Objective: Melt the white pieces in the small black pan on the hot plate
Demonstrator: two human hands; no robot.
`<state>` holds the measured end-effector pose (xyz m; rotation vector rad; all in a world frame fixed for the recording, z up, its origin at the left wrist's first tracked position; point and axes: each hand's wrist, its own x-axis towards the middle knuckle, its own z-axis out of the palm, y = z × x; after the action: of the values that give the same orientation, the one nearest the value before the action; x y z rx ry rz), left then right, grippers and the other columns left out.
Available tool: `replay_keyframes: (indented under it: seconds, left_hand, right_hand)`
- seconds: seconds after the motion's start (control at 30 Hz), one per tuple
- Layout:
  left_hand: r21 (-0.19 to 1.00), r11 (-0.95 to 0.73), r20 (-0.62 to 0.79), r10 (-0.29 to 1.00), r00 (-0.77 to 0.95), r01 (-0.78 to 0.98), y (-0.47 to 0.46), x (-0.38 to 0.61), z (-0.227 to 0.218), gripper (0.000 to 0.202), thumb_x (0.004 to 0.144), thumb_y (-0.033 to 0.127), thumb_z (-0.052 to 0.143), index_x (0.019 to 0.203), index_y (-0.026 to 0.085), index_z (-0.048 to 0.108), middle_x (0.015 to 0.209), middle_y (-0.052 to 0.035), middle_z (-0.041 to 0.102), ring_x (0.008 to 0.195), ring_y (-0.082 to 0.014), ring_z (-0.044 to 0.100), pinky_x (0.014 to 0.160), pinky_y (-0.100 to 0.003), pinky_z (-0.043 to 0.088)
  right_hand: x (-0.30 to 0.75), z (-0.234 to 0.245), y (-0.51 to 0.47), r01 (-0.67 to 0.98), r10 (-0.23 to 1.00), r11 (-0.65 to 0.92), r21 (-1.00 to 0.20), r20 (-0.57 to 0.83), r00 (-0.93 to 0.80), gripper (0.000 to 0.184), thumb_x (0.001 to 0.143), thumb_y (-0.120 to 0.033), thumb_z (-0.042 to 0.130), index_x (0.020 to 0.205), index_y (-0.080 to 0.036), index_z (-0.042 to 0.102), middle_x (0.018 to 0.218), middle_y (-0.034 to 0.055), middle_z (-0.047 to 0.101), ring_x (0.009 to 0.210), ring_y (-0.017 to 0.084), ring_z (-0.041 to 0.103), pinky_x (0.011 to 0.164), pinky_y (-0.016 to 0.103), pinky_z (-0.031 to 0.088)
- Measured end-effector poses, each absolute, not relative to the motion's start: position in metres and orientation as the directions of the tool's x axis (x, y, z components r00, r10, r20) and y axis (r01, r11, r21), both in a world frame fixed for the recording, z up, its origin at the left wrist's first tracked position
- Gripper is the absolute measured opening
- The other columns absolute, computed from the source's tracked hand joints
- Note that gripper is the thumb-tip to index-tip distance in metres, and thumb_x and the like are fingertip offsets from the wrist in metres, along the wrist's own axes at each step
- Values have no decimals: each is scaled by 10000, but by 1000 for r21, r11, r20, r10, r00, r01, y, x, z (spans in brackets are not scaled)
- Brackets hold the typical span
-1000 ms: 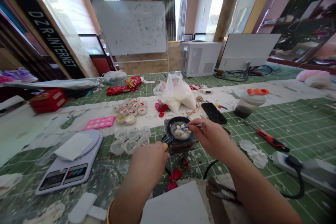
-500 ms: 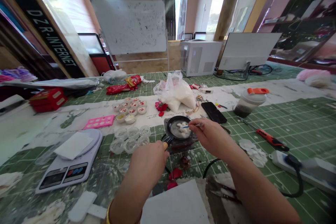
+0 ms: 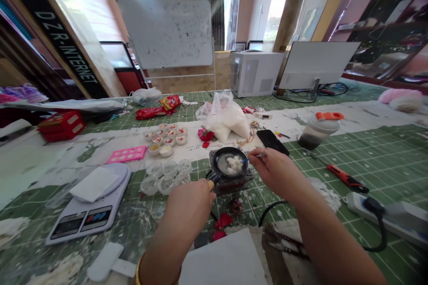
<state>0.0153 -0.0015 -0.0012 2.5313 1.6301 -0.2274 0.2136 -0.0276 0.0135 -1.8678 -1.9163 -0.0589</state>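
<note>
Two hands were apart: the left hand (image 3: 190, 207) clamped the stubby handle of a small round black metal pan (image 3: 221, 160) holding white lumps (image 3: 234, 164), at the green grid mat's (image 3: 334, 151) nine o'clock, while at the pan's three o'clock the right hand (image 3: 277, 171) pinched a thin stick (image 3: 253, 156).

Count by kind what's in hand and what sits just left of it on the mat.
Pan: 1
Stirring stick: 1
Empty clear cups: 6
Pink mould: 1
Scale: 1
Total: 10
</note>
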Motion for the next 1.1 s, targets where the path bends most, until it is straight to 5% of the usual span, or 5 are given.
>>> replay_keyframes:
  seconds: [0.43,0.6,0.87,1.1]
  left_hand:
    - [10,-409,-189,895,403,912,-1,16,0,243,789,379,376,765,183,518,699,-63,615,634,-205,591,529,-288,393]
    - [14,-413,-185,894,408,911,0,17,-1,243,785,380,379,757,179,513,676,-50,612,628,-201,593,512,-274,379]
    - [26,-413,-188,892,411,910,-1,16,0,240,790,377,370,764,187,513,681,-51,616,628,-209,590,525,-293,393]
    - [23,-405,-191,896,402,914,-1,16,1,247,790,386,372,774,188,519,698,-56,620,637,-204,592,530,-285,389]
  right_hand:
    - [211,15,-33,862,943,150,-484,333,23,186,813,-315,392,904,-219,522,736,-4,593,671,122,536,613,231,370]
    - [207,17,-33,795,939,218,-565,345,-12,133,791,-302,429,790,-206,521,712,-7,583,637,107,517,598,219,374]
    - [211,11,-28,884,919,190,-427,394,-7,209,808,-297,387,839,-193,567,732,29,600,699,148,538,642,258,383]
    - [210,10,-25,875,930,234,-424,360,-74,265,830,-288,358,923,-186,583,870,55,622,830,167,550,740,286,400]
